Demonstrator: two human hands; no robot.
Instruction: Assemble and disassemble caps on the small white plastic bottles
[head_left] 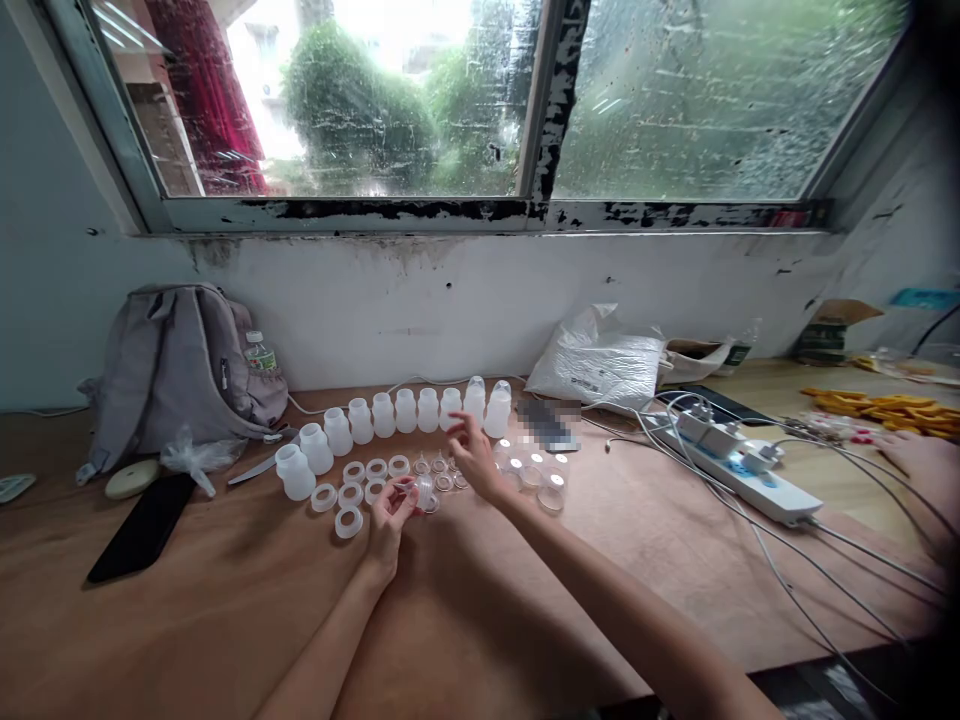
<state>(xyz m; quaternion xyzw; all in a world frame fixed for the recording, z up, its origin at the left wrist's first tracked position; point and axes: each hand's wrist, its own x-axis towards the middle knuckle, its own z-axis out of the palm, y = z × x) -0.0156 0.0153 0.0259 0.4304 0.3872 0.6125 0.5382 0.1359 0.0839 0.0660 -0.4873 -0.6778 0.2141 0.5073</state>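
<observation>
My left hand (388,520) pinches a small clear plastic piece (424,490), possibly a bottle nipple or ring; its exact shape is hard to make out. My right hand (474,457) is raised just in front of the bottle row, fingers apart and holding nothing visible. Several frosted baby bottles (339,434) stand in a curved line, and the two at the right end, including this capped bottle (497,412), wear clear domes. White collar rings (339,523) lie around my left hand. Clear nipples (421,467) sit between the hands. Clear caps (551,495) stand beyond my right wrist.
A grey backpack (180,360) leans against the wall at left, near a black phone (142,530) and a knife (253,470). At right lie a silver bag (600,355), a power strip (750,480) and loose cables. Another person's hand (919,465) shows at the far right.
</observation>
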